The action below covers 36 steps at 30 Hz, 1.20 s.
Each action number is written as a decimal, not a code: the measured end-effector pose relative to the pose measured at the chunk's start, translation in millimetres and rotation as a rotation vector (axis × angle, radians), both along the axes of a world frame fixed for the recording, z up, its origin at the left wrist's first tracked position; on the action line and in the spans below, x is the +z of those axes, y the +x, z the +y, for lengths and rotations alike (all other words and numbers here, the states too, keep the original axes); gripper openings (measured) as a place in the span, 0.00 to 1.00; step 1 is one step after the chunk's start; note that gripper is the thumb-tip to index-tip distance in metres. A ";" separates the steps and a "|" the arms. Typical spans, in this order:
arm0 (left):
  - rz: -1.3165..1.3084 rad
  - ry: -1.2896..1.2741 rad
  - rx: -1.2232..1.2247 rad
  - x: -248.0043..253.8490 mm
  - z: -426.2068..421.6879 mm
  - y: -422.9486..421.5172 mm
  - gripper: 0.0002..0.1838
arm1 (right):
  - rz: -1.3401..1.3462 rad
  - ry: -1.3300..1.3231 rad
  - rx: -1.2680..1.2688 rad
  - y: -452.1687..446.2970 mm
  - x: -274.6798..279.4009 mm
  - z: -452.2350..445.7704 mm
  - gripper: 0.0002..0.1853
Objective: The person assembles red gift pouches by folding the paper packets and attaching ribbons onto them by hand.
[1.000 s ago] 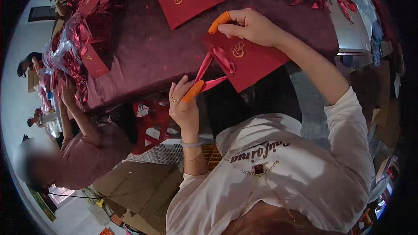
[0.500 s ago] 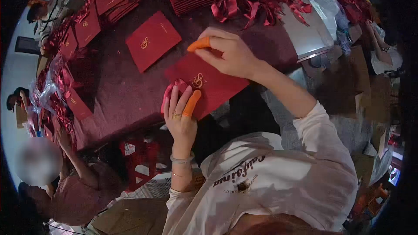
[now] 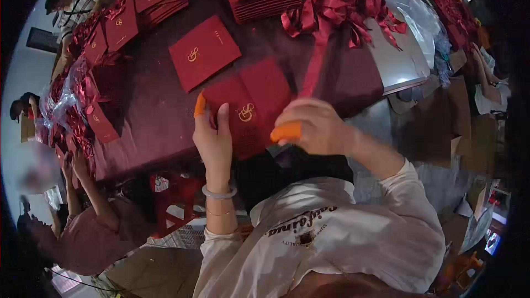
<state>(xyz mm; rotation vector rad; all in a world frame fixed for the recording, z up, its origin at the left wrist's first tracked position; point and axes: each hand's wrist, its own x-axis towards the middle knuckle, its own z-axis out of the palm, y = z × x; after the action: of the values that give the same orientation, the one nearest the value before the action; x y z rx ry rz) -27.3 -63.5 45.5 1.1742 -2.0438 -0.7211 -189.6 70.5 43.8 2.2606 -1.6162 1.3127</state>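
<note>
One head-worn, wide-angle view, close above left hand point(image 3: 213, 135) and right hand point(image 3: 316, 128), forward and down onto the table point(image 3: 152, 118).

"Where has the right hand point(image 3: 314, 127) gone?"
"From the red card's point(image 3: 251, 99) upper edge to its lower right, with a ribbon point(image 3: 316, 66) now stretched toward the pile."
"And the left hand point(image 3: 212, 140)?"
"Shifted to the card's left edge."
</note>
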 end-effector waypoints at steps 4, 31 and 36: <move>-0.107 0.050 0.015 -9.7 -6.1 0.6 0.25 | -0.092 0.158 -0.001 28.2 -3.1 -29.9 0.12; 0.178 0.185 -0.087 -3.7 48.4 26.7 0.25 | -0.976 0.576 0.191 -6.7 -12.0 -54.8 0.10; 0.444 0.496 -0.044 13.4 56.9 26.8 0.27 | -1.098 0.532 0.170 -5.1 -10.0 -49.4 0.09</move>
<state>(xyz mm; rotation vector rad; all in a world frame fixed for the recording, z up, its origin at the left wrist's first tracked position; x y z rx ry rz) -0.5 -6.6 58.9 1.0995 -1.5647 -1.4281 -194.7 21.1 33.8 1.9867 -2.2819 2.7638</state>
